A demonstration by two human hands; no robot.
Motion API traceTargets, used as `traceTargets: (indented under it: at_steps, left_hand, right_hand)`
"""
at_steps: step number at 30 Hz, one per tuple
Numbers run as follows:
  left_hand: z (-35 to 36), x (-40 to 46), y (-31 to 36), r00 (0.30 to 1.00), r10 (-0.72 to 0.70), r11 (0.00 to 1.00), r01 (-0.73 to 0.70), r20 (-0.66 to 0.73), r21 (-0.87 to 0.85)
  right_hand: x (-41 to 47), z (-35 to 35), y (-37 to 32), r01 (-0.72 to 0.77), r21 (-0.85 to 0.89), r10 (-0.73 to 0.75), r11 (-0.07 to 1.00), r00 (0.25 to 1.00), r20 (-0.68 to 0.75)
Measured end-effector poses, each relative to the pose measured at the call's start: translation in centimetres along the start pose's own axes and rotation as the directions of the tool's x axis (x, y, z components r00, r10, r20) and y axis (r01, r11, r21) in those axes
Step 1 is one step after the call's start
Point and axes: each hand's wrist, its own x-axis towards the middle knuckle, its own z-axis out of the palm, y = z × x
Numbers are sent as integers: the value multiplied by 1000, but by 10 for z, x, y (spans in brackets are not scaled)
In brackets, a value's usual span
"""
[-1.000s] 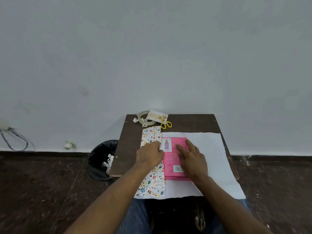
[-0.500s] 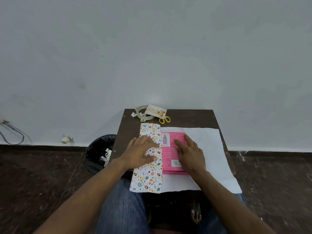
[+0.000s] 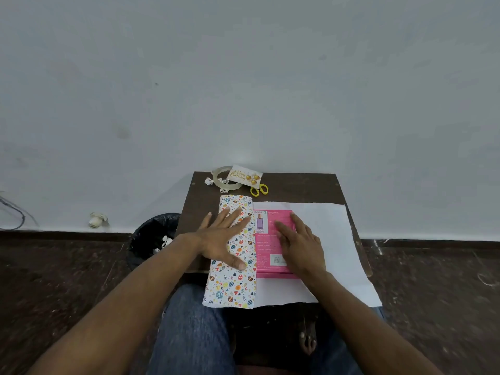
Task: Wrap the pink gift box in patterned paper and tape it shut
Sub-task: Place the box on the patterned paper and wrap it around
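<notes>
Left hand (image 3: 220, 239) uncurled, now flat on patterned paper (image 3: 232, 280); right hand (image 3: 300, 247) still flat on pink box (image 3: 266, 242).

The pink gift box (image 3: 270, 243) lies flat at the centre of the wrapping paper (image 3: 324, 239), printed face up, showing a perfume bottle picture. The sheet lies white side up; its nine o'clock flap is folded over the box's edge, showing colourful eggs and hearts. The clear tape roll (image 3: 226, 181) lies at eleven o'clock.
</notes>
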Motion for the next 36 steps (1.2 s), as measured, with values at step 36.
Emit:
traceTargets:
  at_steps: [36]
  left_hand:
    - [-8,-2,16,998,-57,997,57,5,-60]
  right_hand:
    - [7,-109,92,-499,520,470,694,860,197]
